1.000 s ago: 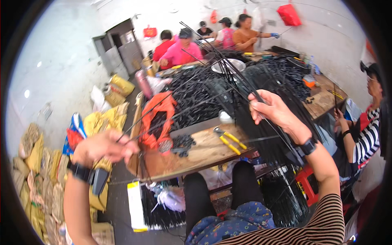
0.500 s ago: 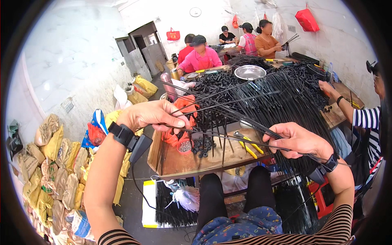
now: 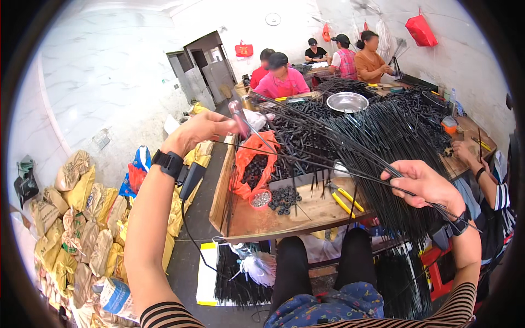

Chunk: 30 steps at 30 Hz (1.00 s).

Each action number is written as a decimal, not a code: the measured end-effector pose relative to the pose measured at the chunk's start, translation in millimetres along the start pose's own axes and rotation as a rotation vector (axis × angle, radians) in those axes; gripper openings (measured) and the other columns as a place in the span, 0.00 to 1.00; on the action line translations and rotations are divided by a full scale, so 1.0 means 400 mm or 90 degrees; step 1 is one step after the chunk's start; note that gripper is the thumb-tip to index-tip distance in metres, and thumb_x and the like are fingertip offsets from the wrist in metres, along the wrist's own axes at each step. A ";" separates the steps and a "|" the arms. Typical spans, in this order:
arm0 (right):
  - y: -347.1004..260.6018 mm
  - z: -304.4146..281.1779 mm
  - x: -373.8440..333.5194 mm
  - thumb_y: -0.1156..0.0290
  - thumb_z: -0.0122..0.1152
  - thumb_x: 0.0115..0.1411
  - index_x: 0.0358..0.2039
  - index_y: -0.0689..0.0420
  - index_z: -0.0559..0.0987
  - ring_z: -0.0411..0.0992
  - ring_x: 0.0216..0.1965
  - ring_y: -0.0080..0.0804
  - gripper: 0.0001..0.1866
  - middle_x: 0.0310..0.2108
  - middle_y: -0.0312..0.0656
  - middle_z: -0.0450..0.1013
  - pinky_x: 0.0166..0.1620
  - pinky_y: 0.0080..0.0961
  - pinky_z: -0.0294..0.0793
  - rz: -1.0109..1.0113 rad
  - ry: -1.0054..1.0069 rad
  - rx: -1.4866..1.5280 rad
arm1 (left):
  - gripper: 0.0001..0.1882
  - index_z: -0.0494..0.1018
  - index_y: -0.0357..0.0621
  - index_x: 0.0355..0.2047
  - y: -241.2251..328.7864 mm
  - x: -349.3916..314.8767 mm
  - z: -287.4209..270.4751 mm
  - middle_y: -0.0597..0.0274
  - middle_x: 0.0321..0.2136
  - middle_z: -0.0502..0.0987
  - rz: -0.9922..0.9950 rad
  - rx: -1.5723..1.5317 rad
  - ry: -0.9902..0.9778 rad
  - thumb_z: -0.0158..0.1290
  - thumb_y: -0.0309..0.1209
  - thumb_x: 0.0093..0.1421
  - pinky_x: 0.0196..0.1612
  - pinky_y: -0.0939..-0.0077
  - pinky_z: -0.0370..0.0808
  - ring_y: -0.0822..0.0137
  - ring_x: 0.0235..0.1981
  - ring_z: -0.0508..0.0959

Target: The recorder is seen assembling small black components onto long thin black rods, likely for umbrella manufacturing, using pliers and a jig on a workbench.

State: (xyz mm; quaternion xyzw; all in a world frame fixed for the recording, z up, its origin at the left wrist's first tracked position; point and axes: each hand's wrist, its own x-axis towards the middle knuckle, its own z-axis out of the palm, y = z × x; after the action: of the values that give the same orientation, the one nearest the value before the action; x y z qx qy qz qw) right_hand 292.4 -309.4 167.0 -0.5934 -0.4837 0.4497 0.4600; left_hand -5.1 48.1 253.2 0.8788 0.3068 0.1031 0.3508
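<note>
My right hand (image 3: 424, 183) is closed around a few long thin black rods (image 3: 358, 174), which fan out to the upper left over the table and poke past my wrist. My left hand (image 3: 205, 131) is raised at the table's left side, its fingers drawn together in front of a pinkish bottle (image 3: 237, 112). A blurred thin line runs down from its fingertips; I cannot make out what they pinch. One rod's end passes just under this hand. Below lie yellow-handled pliers (image 3: 344, 201), a pile of small black rings (image 3: 284, 199) and a red cup of small metal pieces (image 3: 260, 199).
The wooden table (image 3: 257, 228) carries a thick sheaf of black rods (image 3: 377, 158), heaped short black parts (image 3: 306, 128), an orange-red plastic bag (image 3: 257, 169) and a metal bowl (image 3: 348, 103). Stacked sacks (image 3: 82, 229) stand at left. Co-workers sit across and at right.
My left hand has come away from the rod it pinched and risen slightly toward the bottle. The right hand keeps its rods. The whole view has shifted a little.
</note>
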 end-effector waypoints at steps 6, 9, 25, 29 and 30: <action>0.008 -0.015 0.011 0.73 0.51 0.63 0.46 0.59 0.71 0.54 0.11 0.10 0.11 0.21 0.29 0.63 0.12 0.12 0.49 -0.020 0.119 -0.022 | 0.18 0.75 0.40 0.38 -0.045 -0.011 -0.046 0.68 0.22 0.76 -0.105 -0.091 0.329 0.51 0.44 0.63 0.18 0.85 0.67 0.77 0.15 0.69; 0.015 0.012 0.037 0.72 0.49 0.64 0.45 0.59 0.70 0.54 0.12 0.10 0.10 0.20 0.28 0.62 0.13 0.12 0.49 -0.077 0.166 0.004 | 0.14 0.66 0.43 0.32 0.040 -0.031 0.014 0.75 0.13 0.59 -0.095 -0.375 0.322 0.44 0.41 0.67 0.09 0.85 0.48 0.81 0.09 0.53; 0.084 0.113 0.217 0.73 0.48 0.65 0.47 0.62 0.69 0.56 0.12 0.10 0.12 0.18 0.27 0.62 0.16 0.13 0.53 -0.344 0.340 -0.018 | 0.08 0.69 0.43 0.37 0.197 0.187 0.299 0.71 0.23 0.67 0.154 -0.228 0.166 0.42 0.31 0.64 0.27 0.80 0.66 0.77 0.24 0.67; 0.080 0.120 0.217 0.70 0.50 0.64 0.45 0.64 0.71 0.60 0.21 0.13 0.13 0.24 0.31 0.67 0.24 0.16 0.62 -0.320 0.349 0.014 | 0.07 0.66 0.43 0.38 0.175 0.208 0.296 0.64 0.29 0.74 0.108 -0.394 0.176 0.39 0.30 0.66 0.34 0.71 0.74 0.69 0.30 0.74; 0.077 0.121 0.218 0.70 0.50 0.64 0.45 0.64 0.71 0.59 0.21 0.13 0.13 0.24 0.31 0.67 0.24 0.16 0.62 -0.325 0.354 0.014 | 0.07 0.66 0.43 0.38 0.184 0.203 0.287 0.64 0.29 0.74 0.102 -0.395 0.178 0.39 0.30 0.66 0.34 0.71 0.74 0.69 0.30 0.74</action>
State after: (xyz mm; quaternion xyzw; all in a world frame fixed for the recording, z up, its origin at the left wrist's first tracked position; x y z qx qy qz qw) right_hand 260.9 -221.2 120.6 -0.5483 -0.4678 0.1478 0.6772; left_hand 138.7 -7.4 216.4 0.7290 0.2360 0.3381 0.5464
